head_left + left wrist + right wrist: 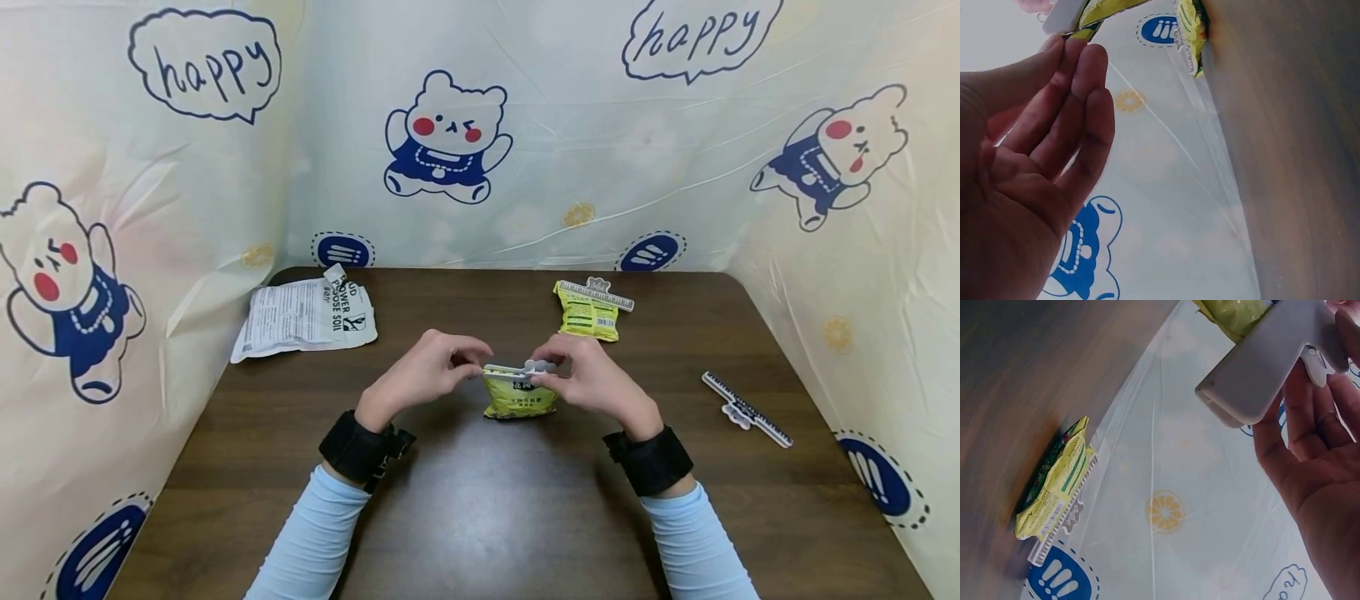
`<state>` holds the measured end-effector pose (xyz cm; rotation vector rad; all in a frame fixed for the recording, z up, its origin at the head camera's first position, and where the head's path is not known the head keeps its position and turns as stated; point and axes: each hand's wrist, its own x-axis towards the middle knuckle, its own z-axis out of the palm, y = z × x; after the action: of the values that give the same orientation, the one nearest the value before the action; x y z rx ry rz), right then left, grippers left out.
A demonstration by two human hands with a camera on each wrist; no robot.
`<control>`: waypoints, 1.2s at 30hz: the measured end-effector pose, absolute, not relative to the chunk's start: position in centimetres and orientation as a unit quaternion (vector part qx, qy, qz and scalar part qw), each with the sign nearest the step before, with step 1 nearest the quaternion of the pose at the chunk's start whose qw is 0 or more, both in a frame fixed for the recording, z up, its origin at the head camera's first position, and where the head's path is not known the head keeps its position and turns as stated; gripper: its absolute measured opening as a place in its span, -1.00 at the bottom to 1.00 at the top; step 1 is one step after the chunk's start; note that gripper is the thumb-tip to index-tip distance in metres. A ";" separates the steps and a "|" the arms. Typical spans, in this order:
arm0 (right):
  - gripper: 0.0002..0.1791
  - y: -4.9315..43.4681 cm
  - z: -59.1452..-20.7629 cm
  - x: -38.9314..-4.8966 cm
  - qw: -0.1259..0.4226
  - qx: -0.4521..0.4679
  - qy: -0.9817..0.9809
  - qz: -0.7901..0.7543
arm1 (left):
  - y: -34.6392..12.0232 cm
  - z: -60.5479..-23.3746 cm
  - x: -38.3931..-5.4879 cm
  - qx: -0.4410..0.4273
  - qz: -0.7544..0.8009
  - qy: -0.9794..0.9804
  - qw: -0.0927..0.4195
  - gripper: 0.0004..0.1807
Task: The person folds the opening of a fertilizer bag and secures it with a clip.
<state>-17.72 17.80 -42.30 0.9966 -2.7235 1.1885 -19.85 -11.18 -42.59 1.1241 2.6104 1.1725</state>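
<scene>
A small yellow-green bag (521, 402) stands upright in the middle of the table, a grey-white sealing clip (504, 372) lying across its top edge. My right hand (596, 379) holds the clip by its handle, thumb and fingers on either side; the clip body (1260, 369) shows large in the right wrist view. At the other end, my left hand (423, 371) pinches the bag's top corner between thumb and fingertips, seen close up beside the clip's tip (1063, 15) in the left wrist view. How far the clip's jaws are closed cannot be told.
Behind stands another yellow bag (588, 318) with a ruler-marked clip (597, 294) on its top. A loose ruler-marked clip (746, 408) lies on the right of the wooden table (487, 517). At the back left is a white printed bag (300, 317). Patterned sheeting (577, 133) surrounds the table.
</scene>
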 end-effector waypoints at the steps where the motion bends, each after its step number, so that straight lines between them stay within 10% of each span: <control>1: -0.79 17.8 -42.3 -17.8 -0.001 0.319 -0.868 0.381 | -11.1 -42.6 -19.8 0.366 0.381 0.848 0.036 -0.80; 23: -0.56 19.0 -42.9 -18.5 -0.094 0.284 -0.888 0.348 | -9.4 -43.8 -19.9 0.368 0.343 0.864 0.025 -0.76; 36: -0.64 19.2 -42.7 -18.4 -0.073 0.268 -0.893 0.354 | -11.3 -43.2 -19.5 0.327 0.268 0.882 0.210 -0.78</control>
<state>-18.40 19.16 -42.74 0.8845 -2.9432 1.1661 -19.50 -11.32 -43.18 0.9087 2.4512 0.7457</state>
